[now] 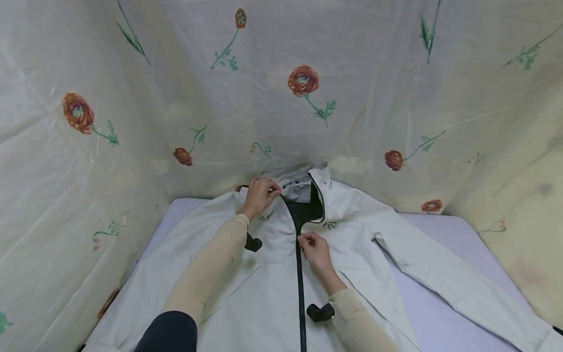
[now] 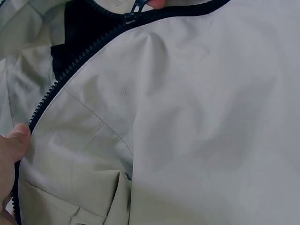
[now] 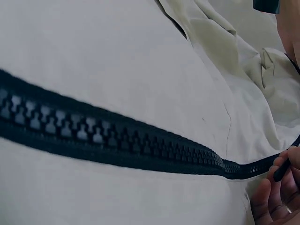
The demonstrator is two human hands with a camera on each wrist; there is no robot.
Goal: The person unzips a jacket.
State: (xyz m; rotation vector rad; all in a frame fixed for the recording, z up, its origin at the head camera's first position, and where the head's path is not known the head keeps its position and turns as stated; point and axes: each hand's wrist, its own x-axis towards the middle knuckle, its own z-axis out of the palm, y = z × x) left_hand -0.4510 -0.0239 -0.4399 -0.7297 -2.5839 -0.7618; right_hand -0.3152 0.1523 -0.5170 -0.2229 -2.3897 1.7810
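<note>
A pale grey-white jacket (image 1: 268, 293) lies front up with its hood at the far end. Its black zipper (image 1: 301, 293) is joined along the lower front and parts into two edges near the neck, showing a dark lining (image 1: 303, 211). My left hand (image 1: 260, 195) pinches the left open edge near the collar; in the left wrist view the thumb (image 2: 19, 138) lies against the zipper teeth. Lower down, my right hand (image 1: 315, 250) pinches the dark pull tab (image 3: 282, 170). The zipper slider (image 2: 132, 18) sits where the two edges meet.
The jacket covers much of a lavender surface (image 1: 428, 232), its sleeve (image 1: 462, 288) stretching toward the near right. Flower-printed sheeting (image 1: 352, 98) rises behind and on both sides. Dark wrist devices (image 1: 320, 313) sit by both forearms.
</note>
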